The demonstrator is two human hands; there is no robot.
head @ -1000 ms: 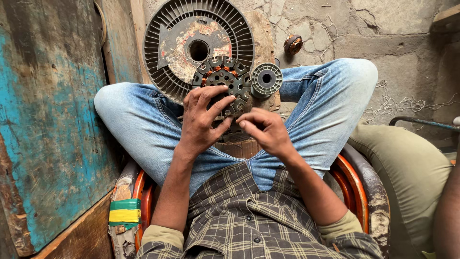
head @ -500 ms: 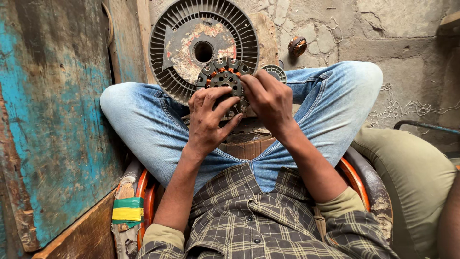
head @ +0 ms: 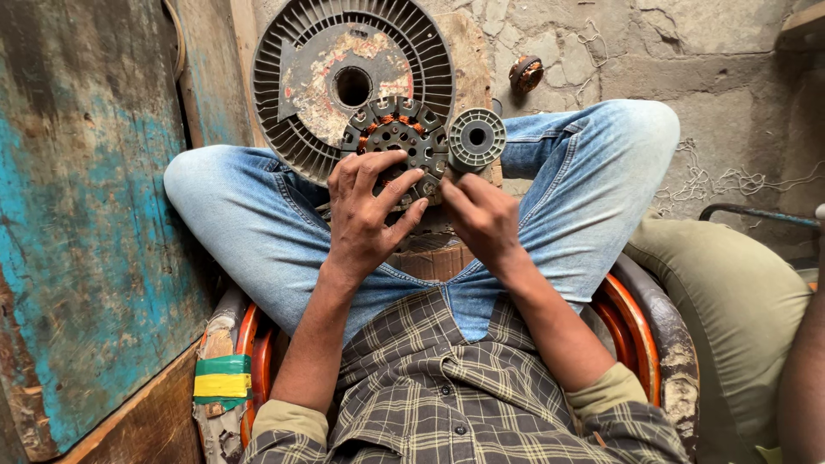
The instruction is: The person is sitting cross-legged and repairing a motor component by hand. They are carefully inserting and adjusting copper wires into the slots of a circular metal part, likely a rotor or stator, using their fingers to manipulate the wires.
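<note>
Stator core (head: 397, 146), a round dark disc with copper windings, rests on the person's crossed legs against a larger finned rusty housing (head: 344, 77). Left hand (head: 371, 206) grips its lower edge, fingers curled. Right hand (head: 481, 215) touches its right side, fingers bent, below a small grey ribbed cylinder (head: 477, 137).

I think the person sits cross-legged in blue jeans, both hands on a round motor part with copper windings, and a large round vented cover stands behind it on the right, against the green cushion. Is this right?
Not quite. The head view shows the vented cover behind the motor part, but it stands towards the left, near the blue painted board, not against the green cushion. The left hand and right hand are on the part.
</note>
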